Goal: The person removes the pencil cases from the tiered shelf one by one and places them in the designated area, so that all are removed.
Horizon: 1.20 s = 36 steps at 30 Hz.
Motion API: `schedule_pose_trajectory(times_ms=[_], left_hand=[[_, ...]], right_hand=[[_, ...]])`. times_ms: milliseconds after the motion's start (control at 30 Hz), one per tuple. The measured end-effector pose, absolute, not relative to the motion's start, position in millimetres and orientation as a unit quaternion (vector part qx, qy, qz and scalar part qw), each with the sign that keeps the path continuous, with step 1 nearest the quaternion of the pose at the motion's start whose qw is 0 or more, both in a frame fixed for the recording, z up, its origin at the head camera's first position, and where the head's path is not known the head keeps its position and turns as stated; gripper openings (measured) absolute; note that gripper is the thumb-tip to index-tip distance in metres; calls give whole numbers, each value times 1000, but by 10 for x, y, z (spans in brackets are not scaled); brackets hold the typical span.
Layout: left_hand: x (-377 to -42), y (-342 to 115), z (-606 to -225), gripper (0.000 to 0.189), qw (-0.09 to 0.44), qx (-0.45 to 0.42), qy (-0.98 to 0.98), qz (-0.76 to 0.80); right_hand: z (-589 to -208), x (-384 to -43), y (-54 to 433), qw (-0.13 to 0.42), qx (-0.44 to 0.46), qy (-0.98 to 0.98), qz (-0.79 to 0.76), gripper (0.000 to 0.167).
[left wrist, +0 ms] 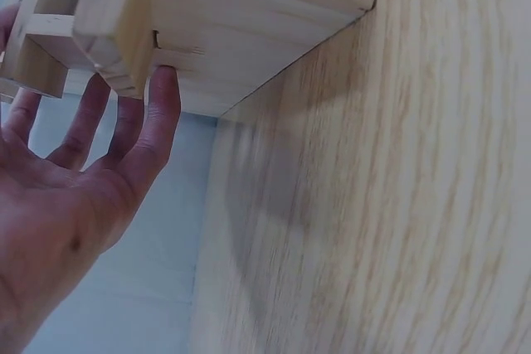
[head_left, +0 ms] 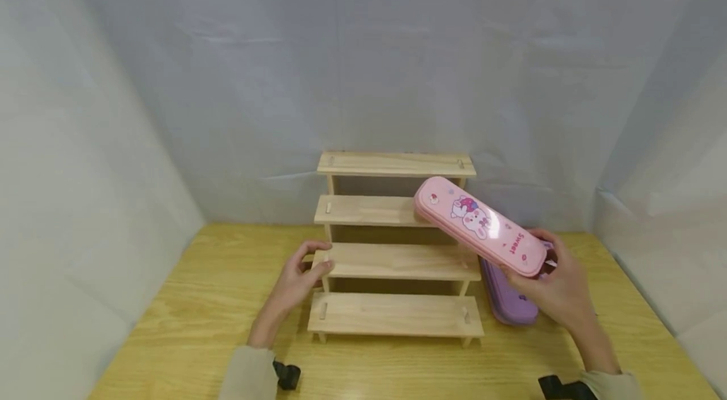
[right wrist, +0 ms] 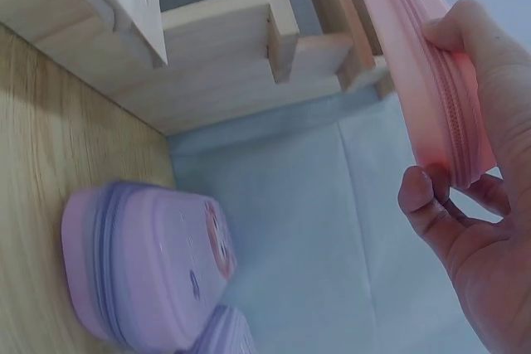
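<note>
A pink zipped pencil case (head_left: 479, 226) with a rabbit picture and the word "sweet" is held up by my right hand (head_left: 559, 286), which grips its right end. It slants over the right side of a wooden stepped display stand (head_left: 394, 315). In the right wrist view, the thumb presses one face of the pink case (right wrist: 415, 72) and the fingers curl under its end. My left hand (head_left: 289, 283) holds the left end of the stand's second tier from the bottom, fingers around the board's edge in the left wrist view.
A purple pencil case (head_left: 508, 296) lies on the wooden table (head_left: 187, 324) right of the stand, partly hidden by my right hand. In the right wrist view another purple item (right wrist: 224, 333) sits beside it. Pale sheeting (head_left: 397, 59) hangs behind and on both sides.
</note>
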<state>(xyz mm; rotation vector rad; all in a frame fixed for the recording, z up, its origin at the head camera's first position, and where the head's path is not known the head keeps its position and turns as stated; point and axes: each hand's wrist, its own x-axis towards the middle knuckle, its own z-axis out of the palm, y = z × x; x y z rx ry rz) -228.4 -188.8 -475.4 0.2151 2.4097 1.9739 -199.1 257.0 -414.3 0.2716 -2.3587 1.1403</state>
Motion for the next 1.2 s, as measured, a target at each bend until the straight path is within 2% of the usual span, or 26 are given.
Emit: schedule_pose_trajectory(times_ms=[467, 767, 1200], left_hand=[[-2271, -1900, -4751, 34, 9, 67, 773, 631], [-2260, -1915, -4747, 34, 5, 59, 773, 632], [-2256, -1935, -4753, 35, 7, 59, 772, 632]], right_hand=[[-4134, -1876, 2830, 300, 41, -847, 438, 79], [-4166, -1816, 2932, 289, -13, -836, 466, 80], [-4253, -1736, 3088, 308, -43, -820, 481, 81]])
